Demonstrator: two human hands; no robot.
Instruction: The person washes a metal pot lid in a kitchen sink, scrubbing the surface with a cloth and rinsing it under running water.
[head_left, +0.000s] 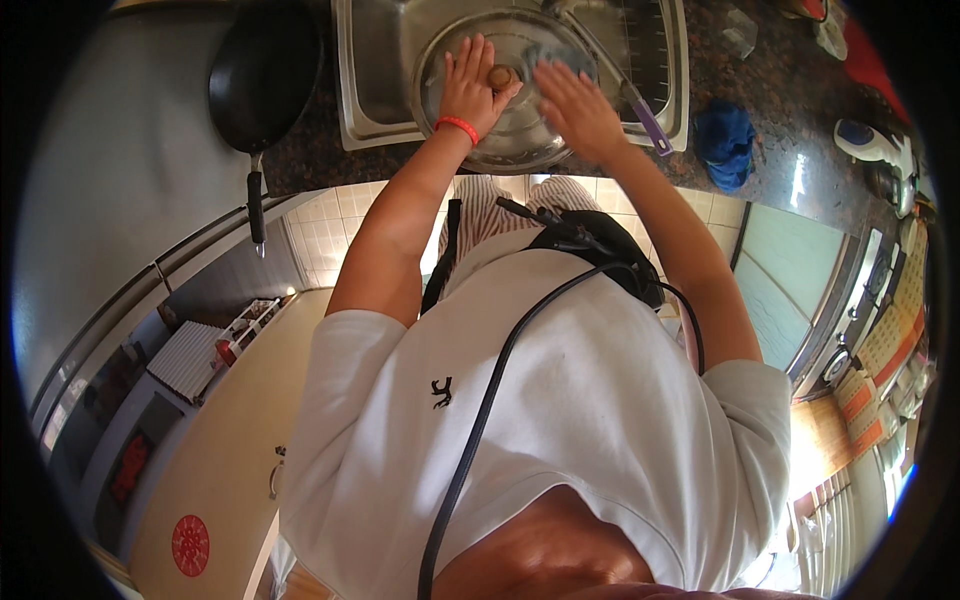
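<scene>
A round clear lid (517, 142) with a metal rim and a brown knob (502, 76) rests over the sink, its near edge overhanging the counter's front. My left hand (471, 86), wearing a red wristband, lies flat on the lid, with the knob in the crook between thumb and forefinger. On the lid's right side, my right hand (574, 105) is blurred by motion. Its fingers press on a greyish cloth or scrubber (559, 58), which they partly hide. What supports the lid from below cannot be seen.
The lid spans a steel double sink (360, 139) with a purple-handled utensil (651, 124) across its right side. A black frying pan (259, 90) sits left, its handle projecting past the edge. Right are a blue cloth (725, 145) and a white handheld appliance (870, 141). A black cable (495, 390) crosses my shirt.
</scene>
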